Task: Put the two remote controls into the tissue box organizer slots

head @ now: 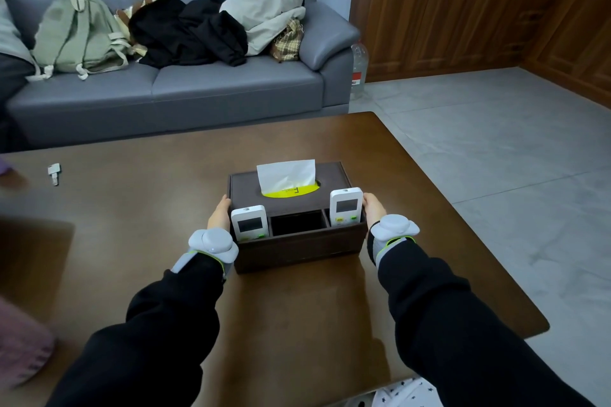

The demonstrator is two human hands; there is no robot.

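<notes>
Brown organizer [297, 251] | white remotes [249, 223] upright in outer slots | tissue [286, 175] protruding

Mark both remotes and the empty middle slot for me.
Left remote [249, 221], head view, on its dark screen.
Right remote [346, 206], head view, on its screen.
Middle slot [298, 223], head view, on its dark interior.
</notes>
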